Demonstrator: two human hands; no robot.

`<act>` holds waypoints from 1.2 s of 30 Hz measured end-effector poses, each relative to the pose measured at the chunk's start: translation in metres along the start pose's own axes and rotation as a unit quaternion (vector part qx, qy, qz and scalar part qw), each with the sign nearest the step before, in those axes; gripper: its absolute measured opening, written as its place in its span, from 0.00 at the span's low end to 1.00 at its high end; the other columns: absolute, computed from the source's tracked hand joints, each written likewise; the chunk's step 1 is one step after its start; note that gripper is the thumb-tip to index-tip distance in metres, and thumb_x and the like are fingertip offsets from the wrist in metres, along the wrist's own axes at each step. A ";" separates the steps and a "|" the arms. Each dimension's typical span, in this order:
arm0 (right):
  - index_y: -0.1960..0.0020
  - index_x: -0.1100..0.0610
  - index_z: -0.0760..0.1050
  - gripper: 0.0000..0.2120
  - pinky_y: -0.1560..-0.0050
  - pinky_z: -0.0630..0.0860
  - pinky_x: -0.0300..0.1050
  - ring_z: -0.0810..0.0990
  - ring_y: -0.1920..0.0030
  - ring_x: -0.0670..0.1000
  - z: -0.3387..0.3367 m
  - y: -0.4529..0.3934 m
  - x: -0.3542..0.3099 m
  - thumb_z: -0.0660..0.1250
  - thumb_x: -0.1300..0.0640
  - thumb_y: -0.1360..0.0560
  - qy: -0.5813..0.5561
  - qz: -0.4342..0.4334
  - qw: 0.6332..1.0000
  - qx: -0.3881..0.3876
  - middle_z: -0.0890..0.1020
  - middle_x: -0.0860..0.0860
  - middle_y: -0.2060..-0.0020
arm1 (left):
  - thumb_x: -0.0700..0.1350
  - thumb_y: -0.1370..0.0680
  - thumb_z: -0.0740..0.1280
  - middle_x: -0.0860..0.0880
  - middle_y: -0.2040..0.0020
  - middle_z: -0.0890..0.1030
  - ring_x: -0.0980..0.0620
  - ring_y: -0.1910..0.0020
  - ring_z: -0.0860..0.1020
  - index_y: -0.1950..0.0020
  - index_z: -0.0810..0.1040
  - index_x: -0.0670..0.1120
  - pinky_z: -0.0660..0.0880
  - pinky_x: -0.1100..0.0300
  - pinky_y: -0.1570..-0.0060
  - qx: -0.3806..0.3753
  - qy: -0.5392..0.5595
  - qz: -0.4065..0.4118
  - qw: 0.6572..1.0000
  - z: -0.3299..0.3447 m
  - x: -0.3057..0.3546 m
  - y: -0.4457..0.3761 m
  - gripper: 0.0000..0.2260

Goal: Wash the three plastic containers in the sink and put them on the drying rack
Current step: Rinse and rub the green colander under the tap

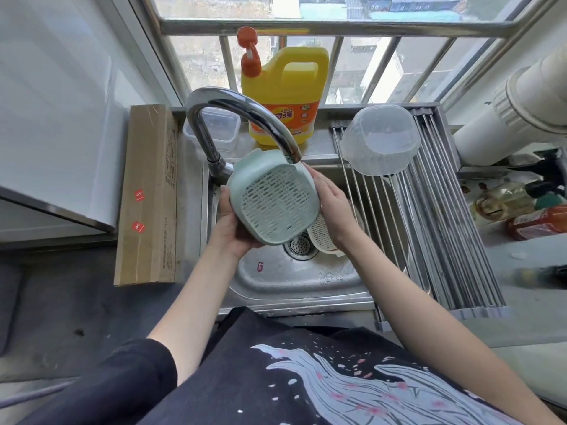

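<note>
A pale green slotted strainer basket (pixel 276 199) is held tilted, its perforated bottom facing me, right under the faucet spout (pixel 245 118) above the steel sink (pixel 294 277). My left hand (pixel 233 222) grips its lower left rim. My right hand (pixel 333 204) holds its right side. A white slotted basket (pixel 323 234) lies in the sink by the drain, partly hidden behind my right hand. A clear plastic container (pixel 380 139) rests upside down on the roll-up drying rack (pixel 435 216) to the right.
A yellow detergent jug (pixel 283 93) with an orange pump stands behind the faucet, next to a small clear box (pixel 222 127). A long cardboard box (pixel 147 194) lies left of the sink. Bottles (pixel 521 210) sit on the right counter. Window bars run behind.
</note>
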State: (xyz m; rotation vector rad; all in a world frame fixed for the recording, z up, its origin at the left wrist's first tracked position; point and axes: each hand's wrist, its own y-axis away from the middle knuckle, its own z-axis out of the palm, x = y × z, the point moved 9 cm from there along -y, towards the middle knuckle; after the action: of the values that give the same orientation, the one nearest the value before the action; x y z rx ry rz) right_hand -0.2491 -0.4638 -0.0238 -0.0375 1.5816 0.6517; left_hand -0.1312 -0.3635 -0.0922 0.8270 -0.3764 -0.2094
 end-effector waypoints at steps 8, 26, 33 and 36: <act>0.33 0.54 0.72 0.19 0.28 0.63 0.52 0.70 0.32 0.49 -0.009 0.003 0.022 0.50 0.50 0.17 -0.044 0.023 0.997 0.061 0.76 0.50 0.35 | 0.70 0.24 0.48 0.38 0.34 0.71 0.30 0.31 0.62 0.32 0.69 0.51 0.65 0.25 0.51 0.020 0.046 -0.046 0.998 0.025 -0.001 0.010 0.31; 0.34 0.62 0.62 0.22 0.60 0.69 0.21 0.75 0.51 0.40 -0.018 0.030 0.003 0.64 0.53 0.22 0.000 -0.038 0.985 0.168 0.73 0.50 0.46 | 0.54 0.17 0.49 0.39 0.56 0.84 0.41 0.57 0.83 0.35 0.72 0.41 0.81 0.47 0.63 -0.050 0.027 0.044 0.997 0.092 0.030 -0.019 0.22; 0.27 0.58 0.56 0.24 0.45 0.70 0.26 0.71 0.41 0.35 -0.019 0.035 -0.003 0.60 0.57 0.20 -0.023 -0.089 0.982 0.166 0.68 0.47 0.36 | 0.54 0.17 0.51 0.41 0.56 0.83 0.43 0.61 0.84 0.40 0.74 0.44 0.82 0.48 0.62 -0.047 -0.001 0.046 0.998 0.085 0.032 -0.028 0.18; 0.24 0.57 0.45 0.42 0.44 0.69 0.24 0.66 0.32 0.44 -0.012 0.034 -0.010 0.71 0.62 0.27 0.002 -0.110 0.983 0.144 0.58 0.50 0.29 | 0.58 0.18 0.49 0.40 0.58 0.83 0.43 0.59 0.82 0.46 0.75 0.43 0.81 0.51 0.58 -0.062 -0.010 0.045 0.997 0.093 0.023 -0.025 0.22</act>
State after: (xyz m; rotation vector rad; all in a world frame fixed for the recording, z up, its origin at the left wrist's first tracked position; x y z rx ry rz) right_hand -0.2723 -0.4441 -0.0015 0.0019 1.6348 0.2462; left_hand -0.1490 -0.4506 -0.0477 0.6850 -0.4135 -0.1556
